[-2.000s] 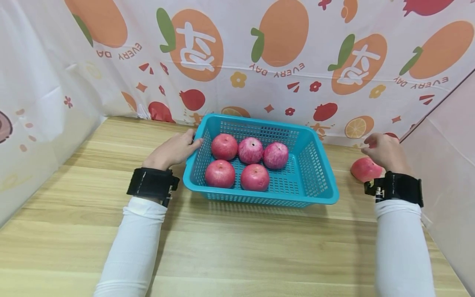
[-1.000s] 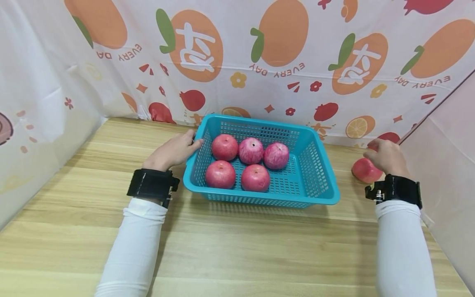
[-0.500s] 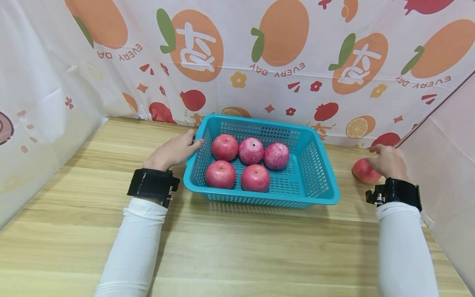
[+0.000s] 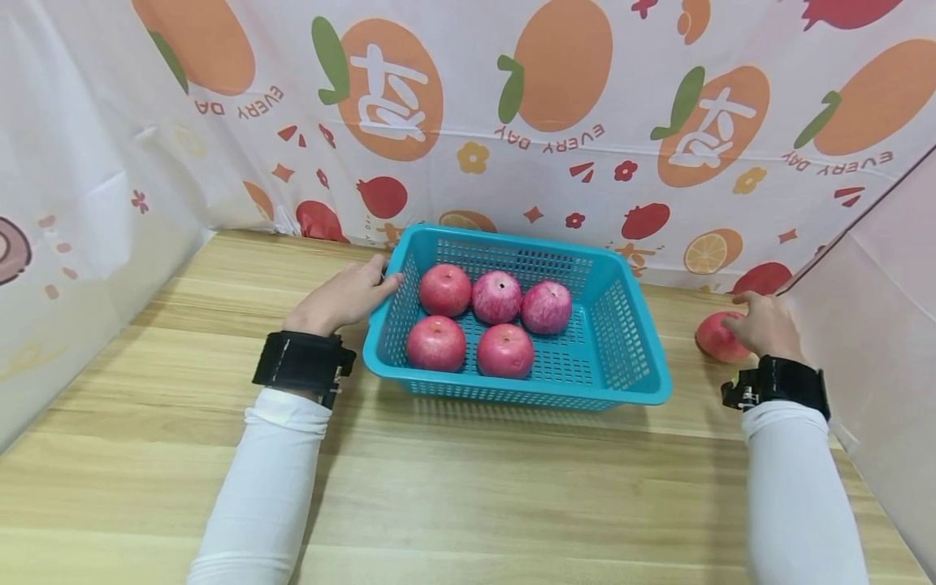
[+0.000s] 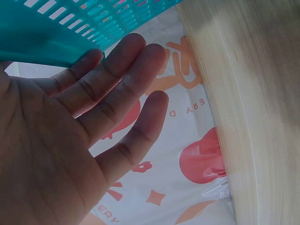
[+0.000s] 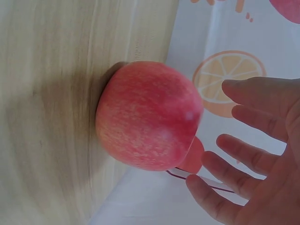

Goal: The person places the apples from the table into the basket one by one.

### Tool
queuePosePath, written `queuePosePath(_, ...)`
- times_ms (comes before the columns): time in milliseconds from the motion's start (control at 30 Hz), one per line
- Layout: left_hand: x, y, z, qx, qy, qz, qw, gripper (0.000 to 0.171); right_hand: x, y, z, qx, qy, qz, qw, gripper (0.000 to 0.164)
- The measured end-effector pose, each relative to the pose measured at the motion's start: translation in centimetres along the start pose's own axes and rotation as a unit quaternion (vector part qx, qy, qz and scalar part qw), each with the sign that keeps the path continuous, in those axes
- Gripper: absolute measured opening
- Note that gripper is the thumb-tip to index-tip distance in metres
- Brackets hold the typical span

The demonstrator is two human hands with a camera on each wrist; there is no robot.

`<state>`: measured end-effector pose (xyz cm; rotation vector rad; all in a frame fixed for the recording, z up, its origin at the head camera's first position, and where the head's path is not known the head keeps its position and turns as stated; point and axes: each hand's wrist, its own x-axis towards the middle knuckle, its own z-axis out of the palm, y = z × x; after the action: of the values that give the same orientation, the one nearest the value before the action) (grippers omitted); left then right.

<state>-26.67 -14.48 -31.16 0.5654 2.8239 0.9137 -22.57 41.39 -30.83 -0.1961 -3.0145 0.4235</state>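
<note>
A turquoise plastic basket (image 4: pixel 621 394) holds several red apples (image 4: pixel 504 351), with the striped pair in the back row. At its left end my left hand (image 4: pixel 344 299) holds the rim, thumb over the top and fingers below. The left wrist view shows those fingers (image 5: pixel 133 79) under the basket's edge, the outer ones apart from it. On the right, another apple (image 6: pixel 150 117) lies on the wooden table. Close over it is my right hand (image 4: pixel 764 325), holding nothing. In the right wrist view its fingers (image 6: pixel 243 154) are spread and loosely bent, with a gap to the apple.
The wooden table (image 4: pixel 468 487) extends in front of the basket. A fruit-printed sheet (image 4: pixel 468 195) hangs right behind the basket. Pale walls stand at the left and right, the right wall (image 4: pixel 877 325) close beside my right hand.
My right hand has come down and slightly back toward me, closer over the loose apple. My left hand and the basket have stayed in place.
</note>
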Motion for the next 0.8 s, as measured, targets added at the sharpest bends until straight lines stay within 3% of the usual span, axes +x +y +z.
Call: queuePosePath(800,-0.1,0.1,0.0,0.006,0.002,0.003,1.0,0.041,-0.1,0.8,1.7,-0.012,-0.039,0.012,0.999,0.058)
